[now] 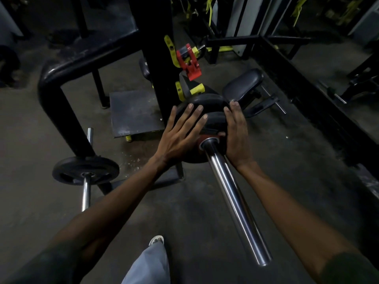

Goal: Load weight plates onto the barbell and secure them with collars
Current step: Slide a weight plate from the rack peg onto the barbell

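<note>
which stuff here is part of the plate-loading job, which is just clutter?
In the job:
left hand
right hand
black plates
chrome barbell sleeve
red collar

Lying about:
second plate on a peg
black pad
platform

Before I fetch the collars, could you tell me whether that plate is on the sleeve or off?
On: the barbell sleeve passes through the plate, with both hands pressed flat against it.

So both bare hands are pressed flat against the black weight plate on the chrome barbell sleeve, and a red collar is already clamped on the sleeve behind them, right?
Not quite. In the head view the chrome barbell sleeve is bare behind the left hand and right hand on the black weight plate; the red collar hangs on the black rack upright.
</note>
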